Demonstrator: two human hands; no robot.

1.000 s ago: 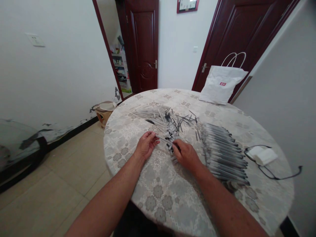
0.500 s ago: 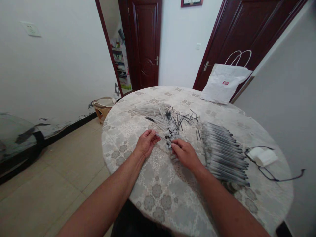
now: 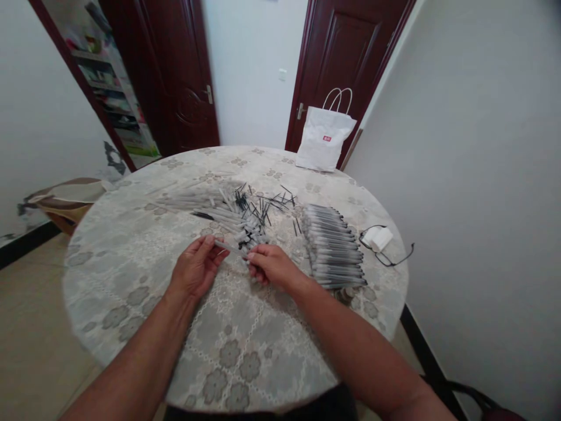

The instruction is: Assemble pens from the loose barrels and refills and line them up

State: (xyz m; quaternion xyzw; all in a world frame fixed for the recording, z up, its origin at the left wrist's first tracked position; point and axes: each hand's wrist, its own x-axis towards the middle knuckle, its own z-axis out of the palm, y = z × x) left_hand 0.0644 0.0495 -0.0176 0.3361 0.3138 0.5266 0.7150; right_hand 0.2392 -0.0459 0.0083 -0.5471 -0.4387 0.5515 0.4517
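Note:
Between my two hands a slim pale pen barrel (image 3: 231, 249) is held above the table. My left hand (image 3: 199, 266) pinches its left end between thumb and fingers. The fingers of my right hand (image 3: 269, 264) are closed at its right end, where a small dark part shows. Just beyond lie loose pale barrels (image 3: 193, 197) and thin black pieces (image 3: 280, 200), with small white and black parts (image 3: 252, 231) in a heap. Right of my right hand, many pens with dark ends (image 3: 335, 248) lie side by side in a stack.
A patterned cloth covers the round table (image 3: 245, 333). Glasses (image 3: 390, 260) and a white folded item (image 3: 377, 238) lie at the right. A white paper bag (image 3: 322, 143) stands at the back edge. Small round objects (image 3: 346, 294) sit below the pen stack.
The view has turned to the right, so the table and bag appear further left. Both hands still hold the barrel, in much the same pose.

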